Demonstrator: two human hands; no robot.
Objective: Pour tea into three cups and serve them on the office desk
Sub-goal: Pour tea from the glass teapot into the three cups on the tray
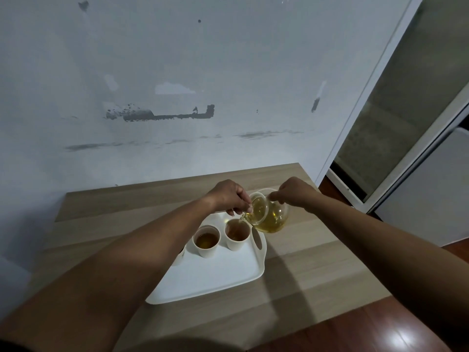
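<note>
Right grip (291, 194) on one teapot (272, 217), two cups (206, 241) (237, 233), one tray (215, 275)

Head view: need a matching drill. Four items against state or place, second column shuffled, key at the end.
Items
1. glass teapot
2. left cup
3. right cup
4. white tray

States
A. lies flat on the wooden desk, bearing both cups
B. stands right under the spout
C. tilted, lifted off the desk
D. holds tea, stands clear of the spout

Pairs: 1-C, 2-D, 3-B, 4-A
</note>
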